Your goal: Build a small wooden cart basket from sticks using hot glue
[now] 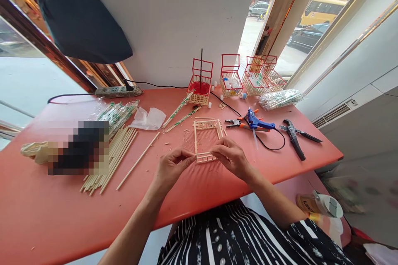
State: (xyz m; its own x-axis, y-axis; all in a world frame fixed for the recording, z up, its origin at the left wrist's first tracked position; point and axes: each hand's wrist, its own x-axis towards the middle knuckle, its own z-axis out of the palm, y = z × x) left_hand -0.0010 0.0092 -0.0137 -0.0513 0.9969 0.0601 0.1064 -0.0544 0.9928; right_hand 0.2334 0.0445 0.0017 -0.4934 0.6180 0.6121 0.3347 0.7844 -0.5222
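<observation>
A small rectangular frame of thin wooden sticks rests on the red table in front of me, its sides made of short upright pieces. Across its near edge lies a short wooden stick. My left hand pinches the left end of this stick at the frame's near left corner. With bent fingers, my right hand grips its right end near the opposite corner. The fingertips hide both ends, so I cannot tell whether the stick is attached to the frame. Wood crumbs and offcuts are scattered close by.
A blue glue gun lies right of the frame, beside pliers and a black-handled cutter. Long sticks lie left. Behind stand several stick baskets with red trim, one a red-lined basket. A power strip sits at the wall.
</observation>
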